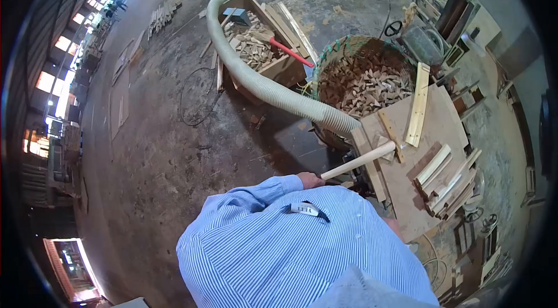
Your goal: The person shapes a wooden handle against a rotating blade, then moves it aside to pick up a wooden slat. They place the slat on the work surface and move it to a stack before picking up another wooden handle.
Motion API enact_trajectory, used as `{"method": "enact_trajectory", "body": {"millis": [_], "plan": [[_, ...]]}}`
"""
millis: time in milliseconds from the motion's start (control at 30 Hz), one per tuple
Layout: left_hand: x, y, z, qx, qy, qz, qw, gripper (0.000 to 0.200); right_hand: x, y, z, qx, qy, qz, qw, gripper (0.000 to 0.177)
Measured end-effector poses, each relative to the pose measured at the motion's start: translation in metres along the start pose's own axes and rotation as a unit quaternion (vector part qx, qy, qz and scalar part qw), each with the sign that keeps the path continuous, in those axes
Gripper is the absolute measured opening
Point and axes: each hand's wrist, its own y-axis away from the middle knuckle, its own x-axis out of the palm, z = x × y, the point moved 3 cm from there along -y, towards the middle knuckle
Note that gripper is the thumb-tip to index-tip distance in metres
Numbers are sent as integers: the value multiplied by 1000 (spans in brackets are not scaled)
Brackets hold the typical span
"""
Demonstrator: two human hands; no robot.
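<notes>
My left hand [311, 180] is closed around the near end of a long pale wooden piece [357, 161]. The far end of that piece lies over the wooden work table [410, 189], beside a small wooden block and a narrow strip [390, 136]. Of my right hand [396, 229], only a bit of skin shows at the table's near edge; the striped shirt hides its fingers. A light board with dark marks [418, 104] rests across the table's far side. Several curved wooden pieces [444, 183] are stacked on the right of the table.
A ribbed hose [261, 88] curves from the table past a wooden bin [283, 70] of offcuts. Behind the table stands a round basket [339, 52] full of wood scraps. A red handle [290, 52] sticks out of the bin. Machinery [423, 43] stands at the right.
</notes>
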Motion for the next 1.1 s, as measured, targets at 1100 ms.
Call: {"method": "enact_trajectory", "body": {"millis": [1100], "plan": [[-72,-55,-39,7,224,-237,945,33,-133,-88,-57,138,148,-501,842,49]]}}
